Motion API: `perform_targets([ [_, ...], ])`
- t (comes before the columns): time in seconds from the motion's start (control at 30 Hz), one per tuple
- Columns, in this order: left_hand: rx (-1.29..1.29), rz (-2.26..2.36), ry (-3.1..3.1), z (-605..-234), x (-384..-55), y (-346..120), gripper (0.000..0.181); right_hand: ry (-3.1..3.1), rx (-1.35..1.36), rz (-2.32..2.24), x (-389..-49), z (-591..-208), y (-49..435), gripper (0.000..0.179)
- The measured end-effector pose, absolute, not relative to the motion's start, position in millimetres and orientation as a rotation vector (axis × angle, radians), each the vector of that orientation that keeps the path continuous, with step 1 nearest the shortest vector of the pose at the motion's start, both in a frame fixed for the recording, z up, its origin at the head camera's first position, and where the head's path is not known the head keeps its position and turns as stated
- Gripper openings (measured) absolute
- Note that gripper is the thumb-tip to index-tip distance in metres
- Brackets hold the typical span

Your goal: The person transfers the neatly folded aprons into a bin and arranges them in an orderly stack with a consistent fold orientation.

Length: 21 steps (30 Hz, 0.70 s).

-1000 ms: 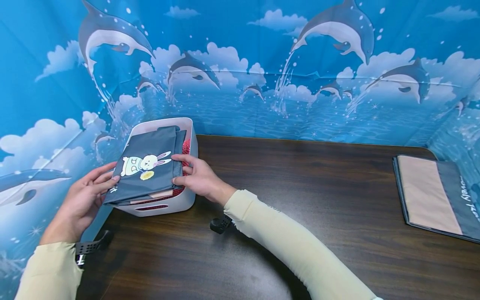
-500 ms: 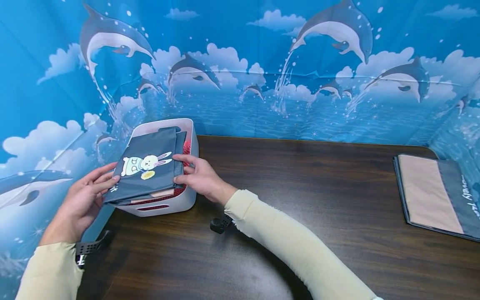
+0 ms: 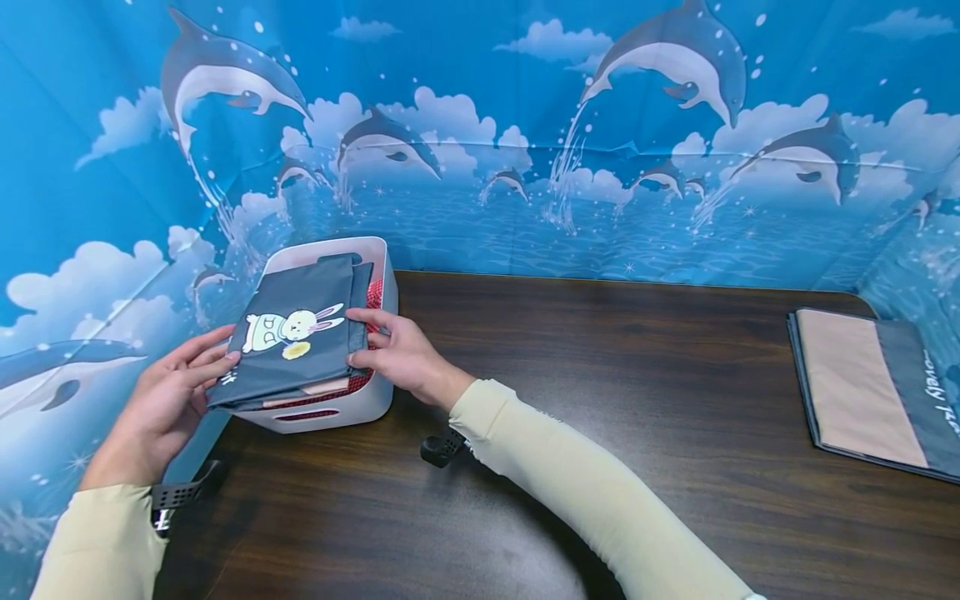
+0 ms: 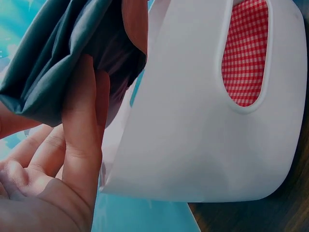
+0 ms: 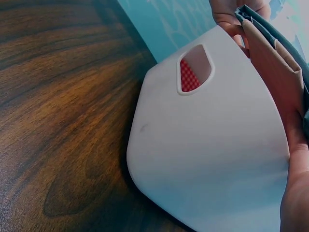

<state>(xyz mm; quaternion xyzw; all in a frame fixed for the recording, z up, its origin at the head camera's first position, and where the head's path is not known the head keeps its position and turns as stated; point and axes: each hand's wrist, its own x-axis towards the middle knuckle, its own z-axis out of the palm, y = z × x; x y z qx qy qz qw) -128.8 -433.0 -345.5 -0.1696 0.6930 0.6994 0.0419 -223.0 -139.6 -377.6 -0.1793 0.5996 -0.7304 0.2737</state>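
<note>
A folded dark grey cloth [image 3: 300, 287] with a printed white rabbit lies across the top of a white plastic basket [image 3: 378, 400]. My left hand [image 3: 168, 396] grips its front left corner, thumb on top and fingers beneath; the left wrist view shows these fingers under the layered folds [image 4: 53, 63]. At the cloth's right edge, my right hand [image 3: 405, 354] holds it between thumb and fingers. Pinkish-beige fabric [image 5: 270, 63] shows on its underside in the right wrist view. Beneath it, red checked fabric [image 4: 244, 53] is visible through the basket's handle slot.
Another folded cloth [image 3: 855, 387], beige and dark grey with white lettering, lies at the right end of the dark wooden table [image 3: 570, 358]. A blue dolphin-print curtain [image 3: 480, 192] hangs along the back and both sides. The basket stands near the left side.
</note>
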Motion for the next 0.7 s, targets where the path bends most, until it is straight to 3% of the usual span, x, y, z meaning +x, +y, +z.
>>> perform_targets([
  [0.1,-0.518,2.134,2.127,-345.9,-128.8,-433.1,0.054,1.603,-0.483,-1.967,-223.1,-378.1,-140.1,0.066],
  [0.37,-0.472,2.199,2.092,-346.1,-130.7,-434.8,0.038,1.615,-0.508,-1.958,-223.7,-377.8,-141.0,0.067],
  [0.7,-0.464,2.21,2.095,-344.4,-134.2,-433.6,0.046,1.687,-0.498,-1.941,-222.7,-369.2,-141.2,0.066],
])
